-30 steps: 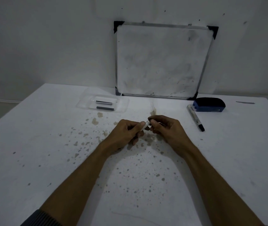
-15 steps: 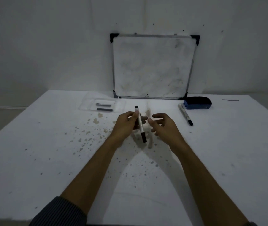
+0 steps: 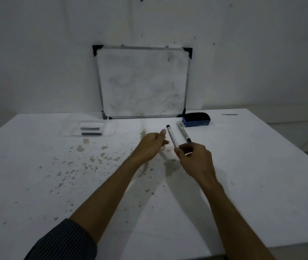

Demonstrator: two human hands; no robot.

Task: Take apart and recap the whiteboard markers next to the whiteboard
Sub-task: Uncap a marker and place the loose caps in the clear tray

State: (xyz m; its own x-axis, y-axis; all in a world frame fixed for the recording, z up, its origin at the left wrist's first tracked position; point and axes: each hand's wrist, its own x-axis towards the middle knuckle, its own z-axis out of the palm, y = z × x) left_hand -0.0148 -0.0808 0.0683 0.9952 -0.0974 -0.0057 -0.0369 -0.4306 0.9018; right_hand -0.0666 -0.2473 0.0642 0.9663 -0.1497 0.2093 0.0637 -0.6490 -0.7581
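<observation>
My right hand (image 3: 194,158) pinches the near end of a white whiteboard marker (image 3: 172,136) whose black far end points toward the whiteboard (image 3: 142,81). Just left of that marker my left hand (image 3: 152,145) hovers with loose fingers and nothing in it. A second white marker (image 3: 183,131) with a black near tip lies on the table just right of the held one, in front of the board's lower right corner.
A blue and black eraser (image 3: 196,119) sits at the board's lower right corner. A clear plastic tray (image 3: 88,129) with two dark strips lies at the back left. The white table (image 3: 55,184) is speckled with stains, and its edge runs at the near right.
The marker passed from my left hand to my right hand and moved right, toward the lying marker. My left hand let go and opened. The camera tilted up slightly.
</observation>
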